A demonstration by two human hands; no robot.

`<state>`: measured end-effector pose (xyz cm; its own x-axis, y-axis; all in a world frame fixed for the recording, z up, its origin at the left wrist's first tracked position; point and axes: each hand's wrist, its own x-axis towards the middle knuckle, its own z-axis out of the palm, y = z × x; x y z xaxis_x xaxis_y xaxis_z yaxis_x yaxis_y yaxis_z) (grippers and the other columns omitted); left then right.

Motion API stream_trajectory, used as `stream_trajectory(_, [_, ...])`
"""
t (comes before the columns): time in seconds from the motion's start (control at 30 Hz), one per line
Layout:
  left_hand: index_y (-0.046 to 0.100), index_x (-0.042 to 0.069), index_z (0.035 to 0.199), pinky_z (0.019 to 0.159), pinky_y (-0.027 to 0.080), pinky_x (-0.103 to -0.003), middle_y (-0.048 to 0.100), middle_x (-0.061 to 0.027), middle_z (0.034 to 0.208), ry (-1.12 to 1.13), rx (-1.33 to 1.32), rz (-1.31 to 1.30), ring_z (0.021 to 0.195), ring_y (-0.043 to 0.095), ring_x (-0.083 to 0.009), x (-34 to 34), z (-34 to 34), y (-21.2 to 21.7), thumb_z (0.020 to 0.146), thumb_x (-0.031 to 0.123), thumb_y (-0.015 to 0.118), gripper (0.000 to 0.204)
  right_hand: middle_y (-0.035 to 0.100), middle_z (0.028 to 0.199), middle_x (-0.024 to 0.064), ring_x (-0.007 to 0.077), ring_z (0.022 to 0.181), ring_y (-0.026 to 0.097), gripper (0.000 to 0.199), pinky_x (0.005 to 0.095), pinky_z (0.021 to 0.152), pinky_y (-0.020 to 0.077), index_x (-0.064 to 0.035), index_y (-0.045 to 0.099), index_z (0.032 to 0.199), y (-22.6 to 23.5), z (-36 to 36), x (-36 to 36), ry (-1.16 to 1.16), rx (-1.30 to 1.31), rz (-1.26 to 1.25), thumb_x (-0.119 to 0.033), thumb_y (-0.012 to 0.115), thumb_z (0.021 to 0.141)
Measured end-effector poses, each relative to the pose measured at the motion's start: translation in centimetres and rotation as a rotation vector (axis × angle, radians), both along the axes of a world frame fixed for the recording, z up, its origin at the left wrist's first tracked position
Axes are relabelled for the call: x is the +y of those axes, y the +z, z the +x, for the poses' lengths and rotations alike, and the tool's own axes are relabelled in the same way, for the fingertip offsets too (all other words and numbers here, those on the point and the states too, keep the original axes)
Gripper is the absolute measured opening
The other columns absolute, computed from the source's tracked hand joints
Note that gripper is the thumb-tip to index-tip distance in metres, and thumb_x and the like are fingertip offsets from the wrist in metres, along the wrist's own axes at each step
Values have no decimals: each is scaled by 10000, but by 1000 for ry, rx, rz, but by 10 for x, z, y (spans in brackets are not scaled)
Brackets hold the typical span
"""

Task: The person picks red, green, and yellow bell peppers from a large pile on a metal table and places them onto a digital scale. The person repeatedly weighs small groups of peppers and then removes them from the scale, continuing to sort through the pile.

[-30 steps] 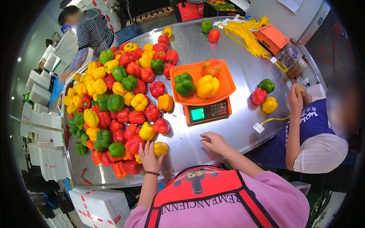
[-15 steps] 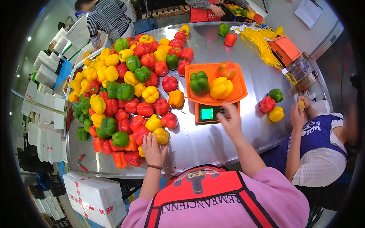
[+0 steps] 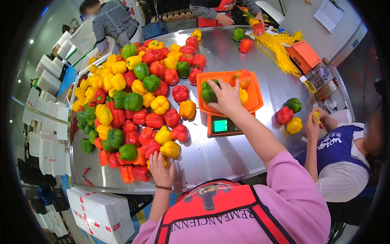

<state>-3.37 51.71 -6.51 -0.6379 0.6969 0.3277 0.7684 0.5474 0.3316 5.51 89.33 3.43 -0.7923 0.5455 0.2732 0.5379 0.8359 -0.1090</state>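
Observation:
My right hand (image 3: 226, 99) reaches over the orange weighing tray (image 3: 254, 97), fingers spread. Its fingers overlap a green bell pepper (image 3: 207, 94); whether they press on it I cannot tell. A yellow bell pepper (image 3: 243, 96) is half hidden behind that hand, and a red-orange bell pepper (image 3: 243, 77) lies at the tray's far side. Beneath the tray is an orange scale (image 3: 220, 126) with a lit green display. My left hand (image 3: 161, 170) rests with fingers stretched out at the near edge of the pepper pile, against a partly hidden yellow pepper (image 3: 163, 161).
Red, yellow and green peppers (image 3: 134, 101) cover the left of the metal table (image 3: 219, 158). To the right lie a red (image 3: 284, 116), a green and a yellow pepper near a co-worker (image 3: 339, 158). Yellow straps (image 3: 280, 53) lie far right. Red-handled pliers (image 3: 86, 177) sit front left.
My right hand has moved up and left from beside the scale's display to over the tray. My left hand has slid slightly down and left. Across the table, a co-worker's hands have shifted.

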Motion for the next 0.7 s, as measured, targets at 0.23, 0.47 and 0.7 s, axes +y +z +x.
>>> stream_trajectory(0.23, [436,34,1412,1144,279,-517,427,-193,1465,30,-37,8,1378,346,-423,-10,-5,-2,775,224,761,740,515,1363,125,279,1283,486,901,683,1121,191,-162,421,1438,-8,8,32,-169,26,26,-367,845,671])
stream_trajectory(0.47, [434,24,1410,1146,272,-522,426,-202,1463,96,2,23,1376,347,-425,-14,-13,5,771,224,757,744,490,1412,162,322,1276,488,912,553,1117,295,-141,427,1441,4,32,56,-78,370,-101,-361,865,672])
stream_trajectory(0.7, [431,23,1419,1139,286,-515,425,-209,1461,142,46,46,1371,355,-428,-13,-40,9,787,288,750,756,507,1401,183,339,1300,473,871,474,1080,364,-137,462,1427,11,12,52,74,237,-82,-326,867,679])
